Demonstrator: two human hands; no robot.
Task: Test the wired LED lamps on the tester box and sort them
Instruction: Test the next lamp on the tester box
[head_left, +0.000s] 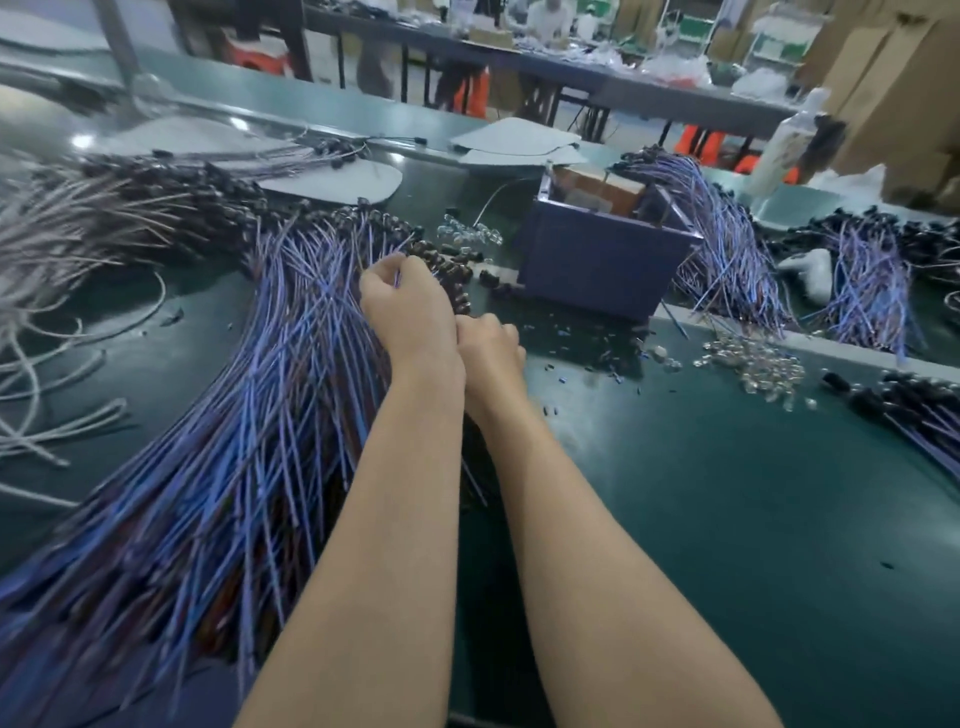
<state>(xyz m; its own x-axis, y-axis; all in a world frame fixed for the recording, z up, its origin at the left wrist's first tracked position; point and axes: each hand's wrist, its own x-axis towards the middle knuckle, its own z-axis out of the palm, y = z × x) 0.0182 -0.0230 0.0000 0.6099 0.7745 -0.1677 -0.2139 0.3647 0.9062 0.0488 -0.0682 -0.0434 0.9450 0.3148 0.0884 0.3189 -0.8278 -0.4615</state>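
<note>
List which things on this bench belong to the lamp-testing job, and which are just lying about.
Job: heap of blue-wired lamps; tester box; left hand, pinching wires from the heap; right hand, curled beside it.
Lying about: white cables; plastic bottle; grey sheets.

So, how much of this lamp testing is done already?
Only part, by the look of it. Done: bundles of blue-wired lamps lie beside and beyond the tester box, apparently sorted. In hand: the left hand pinches wires at the lamp end of the big pile; the right hand is curled beside it, its grip hidden. Left: that big pile, the largest in view, so most remains.
</note>
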